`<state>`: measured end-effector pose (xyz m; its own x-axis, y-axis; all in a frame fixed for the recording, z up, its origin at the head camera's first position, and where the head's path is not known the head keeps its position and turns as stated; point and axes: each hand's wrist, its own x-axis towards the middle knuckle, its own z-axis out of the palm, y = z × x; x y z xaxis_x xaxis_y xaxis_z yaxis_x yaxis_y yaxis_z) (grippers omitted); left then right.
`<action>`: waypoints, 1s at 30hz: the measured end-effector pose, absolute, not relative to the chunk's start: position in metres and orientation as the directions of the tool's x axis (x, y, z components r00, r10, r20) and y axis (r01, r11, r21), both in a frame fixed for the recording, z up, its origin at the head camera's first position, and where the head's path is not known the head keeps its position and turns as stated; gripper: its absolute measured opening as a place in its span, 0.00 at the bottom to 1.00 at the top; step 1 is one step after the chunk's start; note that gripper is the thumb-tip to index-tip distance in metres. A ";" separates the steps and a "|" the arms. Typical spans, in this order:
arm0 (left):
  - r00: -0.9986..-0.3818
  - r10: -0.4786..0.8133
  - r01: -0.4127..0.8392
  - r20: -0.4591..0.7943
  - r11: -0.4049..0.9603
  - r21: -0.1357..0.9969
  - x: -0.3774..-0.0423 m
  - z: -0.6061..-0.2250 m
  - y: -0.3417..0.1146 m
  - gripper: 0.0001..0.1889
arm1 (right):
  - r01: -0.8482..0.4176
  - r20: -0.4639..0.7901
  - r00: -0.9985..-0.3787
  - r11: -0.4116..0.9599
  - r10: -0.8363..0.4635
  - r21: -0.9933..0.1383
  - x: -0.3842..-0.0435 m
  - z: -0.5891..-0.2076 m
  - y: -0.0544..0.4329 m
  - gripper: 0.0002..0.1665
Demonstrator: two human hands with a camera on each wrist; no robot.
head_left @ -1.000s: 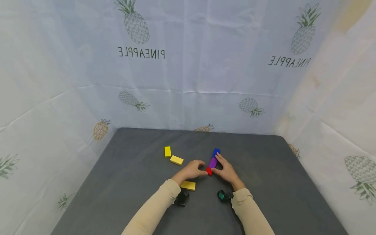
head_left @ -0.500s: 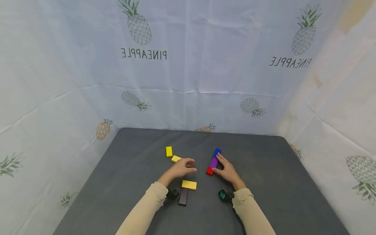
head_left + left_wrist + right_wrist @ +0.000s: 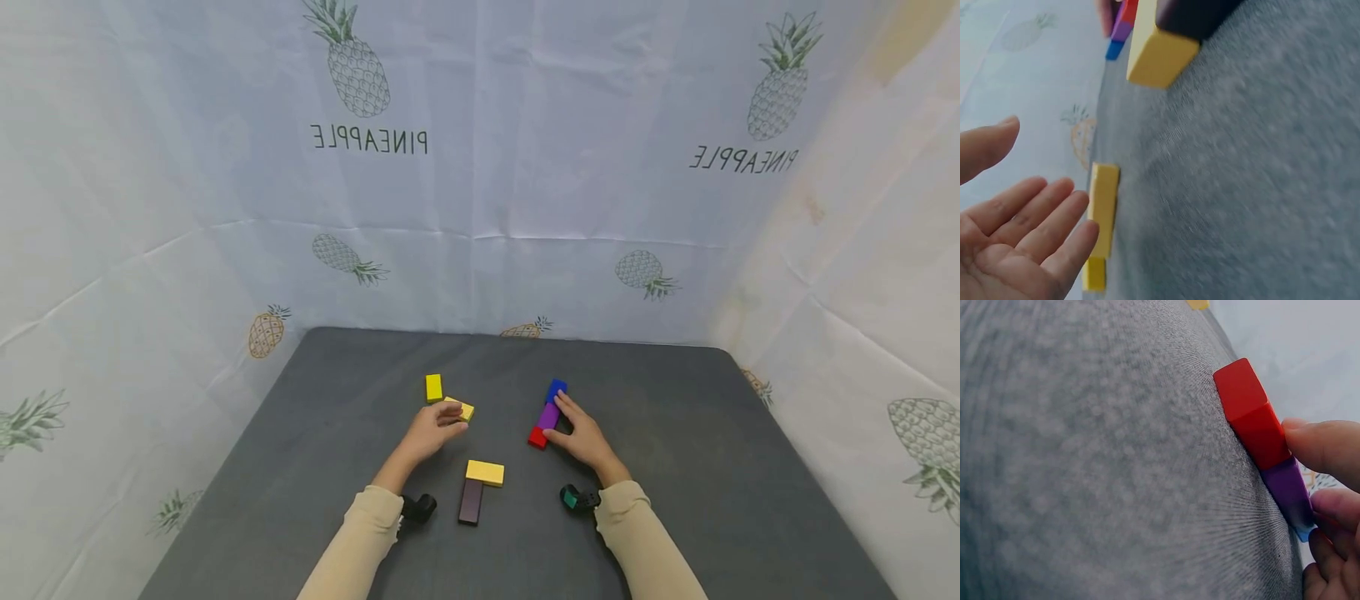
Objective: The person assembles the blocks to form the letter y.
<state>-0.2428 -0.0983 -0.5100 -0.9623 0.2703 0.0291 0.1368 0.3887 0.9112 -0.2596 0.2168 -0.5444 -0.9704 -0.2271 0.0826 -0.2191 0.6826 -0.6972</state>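
Red (image 3: 537,437), purple (image 3: 549,415) and blue (image 3: 557,390) blocks lie end to end in a slanting row on the dark table. My right hand (image 3: 588,437) is beside this row; its thumb touches the red block's side in the right wrist view, and a fingertip reaches the blue block in the head view. My left hand (image 3: 429,433) hovers with loosely extended fingers and holds nothing. Beyond its fingertips lies a pale yellow block (image 3: 465,410), partly hidden in the head view. A brighter yellow block (image 3: 433,387) adjoins it at the back.
Nearer the front, another pale yellow block (image 3: 486,472) lies crosswise at the end of a dark brown block (image 3: 470,502). Black cameras are worn on the left wrist (image 3: 418,508) and right wrist (image 3: 579,498). A pineapple-print cloth (image 3: 517,283) hangs behind the table (image 3: 637,367).
My left hand has moved left from beside the red block to the pale yellow block at the back, uncovering the brown block. My right hand stays at the coloured row.
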 end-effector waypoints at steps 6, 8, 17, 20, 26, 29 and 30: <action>-0.991 0.112 0.108 0.067 0.410 0.906 -0.243 -0.519 -0.104 0.25 | -0.205 0.070 -0.973 0.688 -0.219 -0.696 -0.261 -0.545 0.218 0.48; -0.995 0.065 0.090 0.069 0.429 0.899 -0.243 -0.521 -0.104 0.26 | -0.205 0.069 -0.973 0.688 -0.220 -0.696 -0.261 -0.545 0.218 0.48; -0.999 -0.030 0.022 0.040 0.457 0.889 -0.242 -0.528 -0.104 0.26 | -0.206 0.068 -0.973 0.690 -0.222 -0.694 -0.260 -0.547 0.217 0.47; -0.998 -0.040 0.014 0.037 0.472 0.881 -0.243 -0.529 -0.102 0.26 | -0.207 0.075 -0.973 0.687 -0.217 -0.697 -0.259 -0.547 0.217 0.47; -0.998 -0.030 0.033 0.056 0.511 0.859 -0.249 -0.532 -0.097 0.28 | -0.221 0.096 -0.972 0.683 -0.216 -0.696 -0.259 -0.548 0.217 0.47; -0.998 -0.014 0.050 0.067 0.525 0.850 -0.252 -0.533 -0.096 0.28 | -0.232 0.108 -0.970 0.685 -0.220 -0.691 -0.259 -0.549 0.217 0.47; -0.998 -0.009 0.050 0.065 0.528 0.848 -0.253 -0.534 -0.095 0.28 | -0.229 0.105 -0.970 0.683 -0.218 -0.693 -0.259 -0.548 0.217 0.47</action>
